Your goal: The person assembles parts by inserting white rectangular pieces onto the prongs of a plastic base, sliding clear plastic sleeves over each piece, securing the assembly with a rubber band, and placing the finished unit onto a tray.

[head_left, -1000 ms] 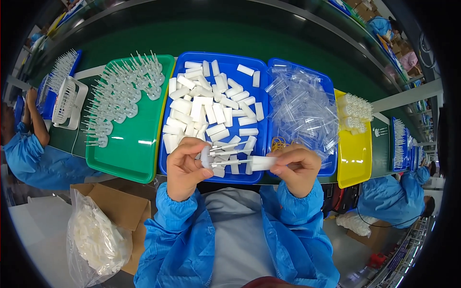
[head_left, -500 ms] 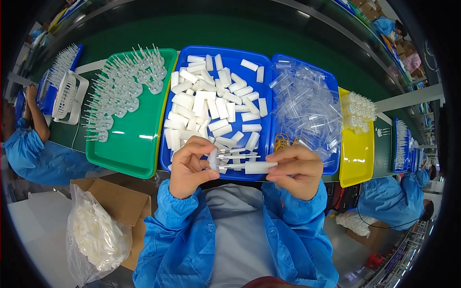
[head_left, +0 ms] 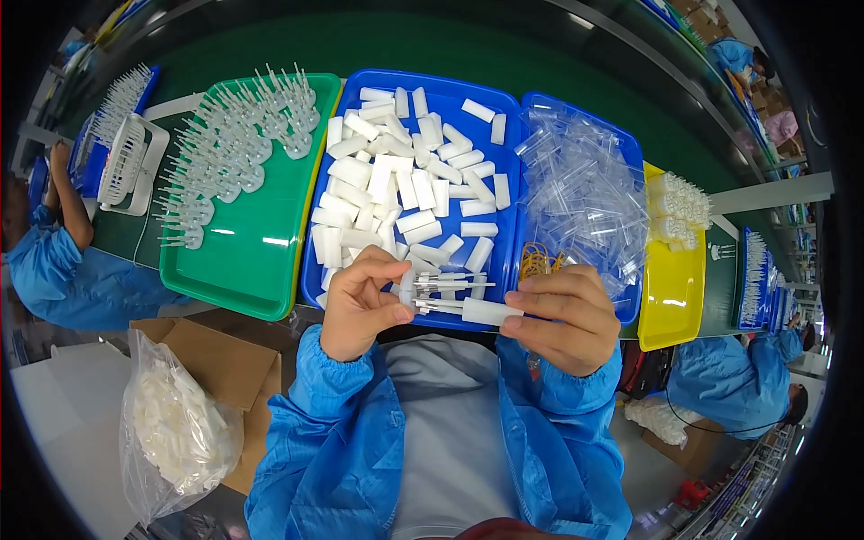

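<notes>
Blue sleeves lead up to the left hand, which pinches a small clear-based part with thin needle-like prongs between thumb and fingers, while the right hand grips a white plastic cap whose end touches those prongs between the 2 hands. Just beyond the hands sits a blue tray full of loose white caps, with a second blue tray of clear tubes and some rubber bands past the right hand. Farther left of the left hand a green tray holds rows of pronged parts, and a yellow tray lies far right on the green table.
</notes>
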Demonstrator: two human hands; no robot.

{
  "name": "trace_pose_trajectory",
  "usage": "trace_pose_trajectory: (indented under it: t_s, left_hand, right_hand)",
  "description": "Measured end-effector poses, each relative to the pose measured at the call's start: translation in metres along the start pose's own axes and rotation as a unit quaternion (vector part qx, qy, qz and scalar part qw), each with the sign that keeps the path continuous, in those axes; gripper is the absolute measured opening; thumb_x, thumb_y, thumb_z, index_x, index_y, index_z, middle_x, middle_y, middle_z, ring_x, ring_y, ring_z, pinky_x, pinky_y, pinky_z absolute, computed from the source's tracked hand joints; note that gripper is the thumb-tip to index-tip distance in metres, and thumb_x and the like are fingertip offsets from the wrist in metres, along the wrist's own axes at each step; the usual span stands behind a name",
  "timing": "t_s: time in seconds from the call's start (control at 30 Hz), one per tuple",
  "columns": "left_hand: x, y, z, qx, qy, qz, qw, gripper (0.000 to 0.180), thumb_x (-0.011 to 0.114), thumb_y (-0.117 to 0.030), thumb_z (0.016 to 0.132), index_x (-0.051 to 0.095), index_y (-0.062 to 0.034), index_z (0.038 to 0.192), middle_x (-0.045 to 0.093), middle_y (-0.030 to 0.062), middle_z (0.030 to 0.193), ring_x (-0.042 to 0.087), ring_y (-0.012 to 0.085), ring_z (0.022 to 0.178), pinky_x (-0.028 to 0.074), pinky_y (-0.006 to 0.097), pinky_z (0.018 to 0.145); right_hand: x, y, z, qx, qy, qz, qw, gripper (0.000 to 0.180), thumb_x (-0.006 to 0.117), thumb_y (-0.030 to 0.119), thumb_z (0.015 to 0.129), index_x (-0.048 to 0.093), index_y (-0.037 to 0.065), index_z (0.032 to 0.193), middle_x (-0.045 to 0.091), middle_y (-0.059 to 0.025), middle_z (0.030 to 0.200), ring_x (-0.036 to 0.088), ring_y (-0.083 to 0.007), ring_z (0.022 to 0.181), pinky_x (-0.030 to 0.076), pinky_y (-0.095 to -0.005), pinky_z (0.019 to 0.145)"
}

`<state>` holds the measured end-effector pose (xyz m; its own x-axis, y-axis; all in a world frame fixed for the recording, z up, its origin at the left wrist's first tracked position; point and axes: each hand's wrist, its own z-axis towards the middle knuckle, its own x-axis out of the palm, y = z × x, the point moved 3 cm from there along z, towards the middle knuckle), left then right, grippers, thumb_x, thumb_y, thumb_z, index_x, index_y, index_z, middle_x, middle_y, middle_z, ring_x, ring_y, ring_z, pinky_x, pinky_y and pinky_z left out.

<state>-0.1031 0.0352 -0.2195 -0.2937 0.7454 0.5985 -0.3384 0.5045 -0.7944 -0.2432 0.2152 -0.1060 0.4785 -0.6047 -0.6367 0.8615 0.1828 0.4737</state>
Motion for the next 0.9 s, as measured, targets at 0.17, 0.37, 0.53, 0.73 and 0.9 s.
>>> trace_pose_trajectory:
  t_s: [0.17, 0.37, 0.53, 0.73, 0.9]
  left_hand:
    - [0.003, 0.001, -0.001, -0.022, 0.007, 0.016, 1.000, 0.047, 0.071, 0.015, 0.068, 0.059, 0.0048, 0.112, 0.049, 0.0094, 0.106, 0.060, 0.0190, 0.094, 0.059, 0.027, 0.077]
    - [0.015, 0.002, -0.003, -0.057, 0.028, 0.032, 0.997, 0.046, 0.073, 0.014, 0.068, 0.059, 0.0037, 0.111, 0.049, 0.0090, 0.104, 0.058, 0.0187, 0.098, 0.060, 0.028, 0.076]
    - [0.017, 0.008, -0.001, -0.063, 0.060, -0.017, 0.996, 0.050, 0.072, 0.014, 0.068, 0.058, 0.0034, 0.114, 0.049, 0.0084, 0.104, 0.057, 0.0184, 0.100, 0.059, 0.027, 0.076]
    - [0.002, -0.007, -0.007, -0.064, 0.008, -0.077, 0.995, 0.057, 0.077, -0.017, 0.075, 0.053, 0.0038, 0.122, 0.051, 0.0095, 0.110, 0.059, 0.0197, 0.097, 0.057, 0.026, 0.069]
    - [-0.021, -0.025, -0.017, -0.033, -0.055, -0.014, 0.998, 0.073, 0.075, -0.040, 0.076, 0.048, 0.0040, 0.127, 0.051, 0.0096, 0.111, 0.064, 0.0210, 0.084, 0.056, 0.025, 0.065]
  right_hand:
    - [-0.001, 0.000, -0.004, -0.035, 0.013, -0.038, 0.999, 0.020, 0.068, 0.013, 0.069, 0.071, 0.010, 0.089, 0.069, -0.0047, 0.095, 0.064, -0.0188, 0.091, 0.045, -0.0296, 0.073]
    - [0.011, -0.001, -0.002, -0.058, 0.046, -0.055, 0.996, 0.023, 0.068, 0.013, 0.069, 0.071, 0.014, 0.091, 0.068, 0.0007, 0.102, 0.062, -0.0185, 0.098, 0.043, -0.0326, 0.080]
    - [0.021, -0.005, 0.001, -0.067, 0.049, -0.010, 0.997, 0.020, 0.069, 0.017, 0.074, 0.071, 0.015, 0.093, 0.068, 0.0002, 0.104, 0.062, -0.0195, 0.100, 0.043, -0.0350, 0.081]
    - [0.027, -0.028, -0.002, 0.095, -0.030, 0.205, 0.974, 0.022, 0.068, 0.017, 0.081, 0.069, 0.009, 0.102, 0.065, -0.0095, 0.108, 0.060, -0.0261, 0.099, 0.043, -0.0364, 0.081]
    - [0.047, -0.047, 0.000, 0.170, 0.089, -0.079, 0.978, 0.029, 0.065, 0.010, 0.081, 0.065, 0.010, 0.110, 0.062, -0.0098, 0.103, 0.056, -0.0291, 0.097, 0.044, -0.0362, 0.077]
